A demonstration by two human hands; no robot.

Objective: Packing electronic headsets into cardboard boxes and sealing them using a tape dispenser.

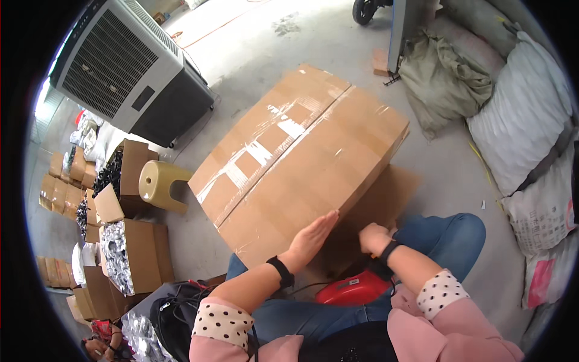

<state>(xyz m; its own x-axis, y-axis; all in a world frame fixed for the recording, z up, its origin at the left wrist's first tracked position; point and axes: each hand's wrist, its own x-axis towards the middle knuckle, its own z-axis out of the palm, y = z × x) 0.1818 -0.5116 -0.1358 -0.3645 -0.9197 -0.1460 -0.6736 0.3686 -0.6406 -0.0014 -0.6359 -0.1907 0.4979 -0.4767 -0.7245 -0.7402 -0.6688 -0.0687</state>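
A large brown cardboard box (301, 157) stands in front of me, its top flaps meeting at a lengthwise seam with torn strips of clear and white tape. My left hand (312, 237) lies flat along the box's near edge, fingers stretched out and together. Close to the box's near right side is my right hand (374, 237), its fingers curled in; whatever they may hold is hidden. Below that hand, a red plastic object (353, 288) sits by my lap. A brown cardboard piece (395, 190) juts out low at the box's right side.
A yellow stool (160, 181) and an open carton (142, 253) of silvery wrapped items stand left. Behind them is a grey air cooler (120, 66). Stuffed sacks (518, 114) line the right side. A dark bag (175, 314) lies beside me; another person (102, 344) shows at lower left.
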